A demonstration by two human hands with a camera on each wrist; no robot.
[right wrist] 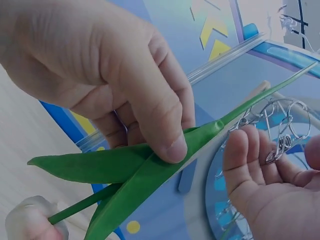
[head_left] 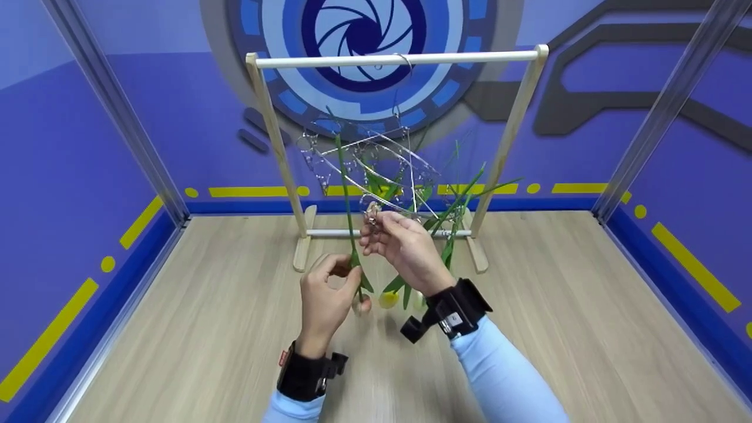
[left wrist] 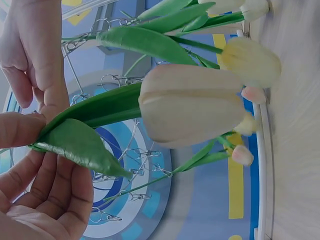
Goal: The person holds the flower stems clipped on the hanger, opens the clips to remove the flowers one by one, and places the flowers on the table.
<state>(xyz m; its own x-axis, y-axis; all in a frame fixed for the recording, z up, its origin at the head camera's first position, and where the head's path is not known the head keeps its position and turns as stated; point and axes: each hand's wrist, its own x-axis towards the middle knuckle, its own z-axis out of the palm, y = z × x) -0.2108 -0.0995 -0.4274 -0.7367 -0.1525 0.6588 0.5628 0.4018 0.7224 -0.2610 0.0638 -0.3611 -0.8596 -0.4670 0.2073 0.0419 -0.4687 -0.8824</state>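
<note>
Table, wood-grain. Rack, wooden, upright near the table's far edge. Clip hanger, wire, suspended from the rack. Hanging tulips, several, blooms downward. Pale tulip, one, bloom down, before the rack, over the table. Left hand: thumb and fingers pinching its leafy stem. Right hand: fingers curled, gripping a metal clip.

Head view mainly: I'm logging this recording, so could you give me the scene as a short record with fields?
Left hand: pinches a tulip, flower downward
Right hand: holds a metal clip
Hanger: metal, hooked over the white bar
Stand: wooden uprights, on the table
Other tulips: heads down, by the hanger
</note>
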